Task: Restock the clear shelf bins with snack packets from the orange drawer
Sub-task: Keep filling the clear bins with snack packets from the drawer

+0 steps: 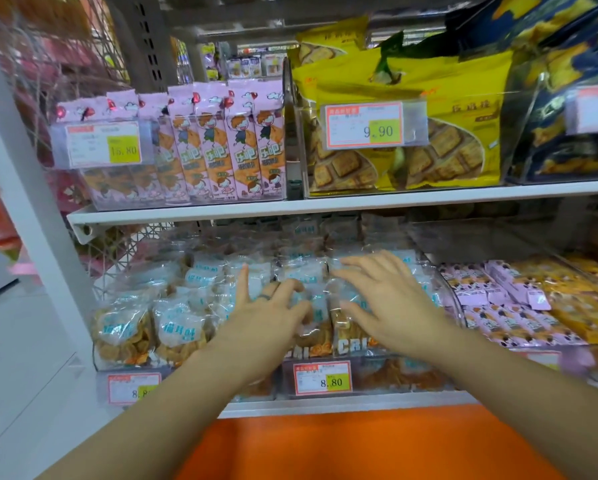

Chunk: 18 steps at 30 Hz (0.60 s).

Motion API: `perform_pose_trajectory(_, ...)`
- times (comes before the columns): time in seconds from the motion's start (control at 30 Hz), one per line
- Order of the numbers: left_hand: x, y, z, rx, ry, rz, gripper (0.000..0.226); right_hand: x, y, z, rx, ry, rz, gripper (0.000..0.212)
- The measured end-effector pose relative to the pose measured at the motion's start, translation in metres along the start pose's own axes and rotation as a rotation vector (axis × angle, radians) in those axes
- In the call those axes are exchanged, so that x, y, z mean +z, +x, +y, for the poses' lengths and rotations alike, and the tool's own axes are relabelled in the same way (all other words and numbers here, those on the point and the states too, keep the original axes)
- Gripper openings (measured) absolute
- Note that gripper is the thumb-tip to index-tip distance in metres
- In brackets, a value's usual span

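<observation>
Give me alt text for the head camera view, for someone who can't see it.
A person's left hand and right hand rest on clear-wrapped snack packets in a clear shelf bin tagged 8.80, above an orange drawer. The shelf above holds pink biscuit packs and yellow biscuit bags.

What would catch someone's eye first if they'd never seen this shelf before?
Two bare hands, the left hand and the right hand, rest on clear snack packets heaped on the lower shelf, centre frame. Below them the bright orange drawer fills the bottom edge. Above right, big yellow biscuit bags stand behind a 9.90 price tag.
</observation>
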State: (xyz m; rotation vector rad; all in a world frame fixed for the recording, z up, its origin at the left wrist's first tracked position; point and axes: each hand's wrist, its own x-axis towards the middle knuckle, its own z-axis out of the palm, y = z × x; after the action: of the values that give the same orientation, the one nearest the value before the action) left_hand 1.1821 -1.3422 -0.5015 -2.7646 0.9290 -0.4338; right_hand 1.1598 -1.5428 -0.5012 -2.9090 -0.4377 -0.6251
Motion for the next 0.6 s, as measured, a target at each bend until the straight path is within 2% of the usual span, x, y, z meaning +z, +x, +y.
perform_pose_trajectory(0.1, 0.002, -0.002, 0.02, -0.014, -0.076, 0.057, 0.045, 0.007, -0.035, 0.018, 0.011, -0.184, -0.231, 0.076)
perform_pose_trajectory(0.13, 0.004, -0.001, 0.029, -0.006, -0.112, 0.003, 0.053, 0.009, -0.04, 0.022, 0.034, -0.233, -0.321, 0.077)
perform_pose_trajectory(0.23, 0.018, 0.003, 0.045, 0.045, -0.005, -0.092, 0.082, 0.006, -0.045, 0.026, 0.014, -0.225, -0.375, 0.065)
perform_pose_trajectory(0.3, 0.016, 0.003, 0.044, -0.014, -0.028, -0.129, 0.088, 0.002, -0.048, 0.039, -0.047, -0.098, -0.314, 0.06)
perform_pose_trajectory(0.33, 0.012, 0.006, 0.044, -0.047, -0.061, -0.076, 0.083, -0.001, -0.047, 0.048, -0.028, -0.029, -0.272, 0.061)
perform_pose_trajectory(0.43, -0.009, 0.027, 0.055, -0.106, -0.109, 0.063, 0.051, -0.01, -0.034, 0.078, 0.068, 0.007, -0.16, 0.064)
perform_pose_trajectory(0.47, -0.012, 0.037, 0.062, -0.113, -0.126, 0.071, 0.049, -0.011, -0.028, 0.087, 0.107, 0.012, -0.161, 0.065)
perform_pose_trajectory(0.6, -0.012, 0.093, 0.096, -0.177, -0.177, 0.001, 0.057, -0.009, -0.013, 0.112, 0.166, 0.097, -0.193, 0.072)
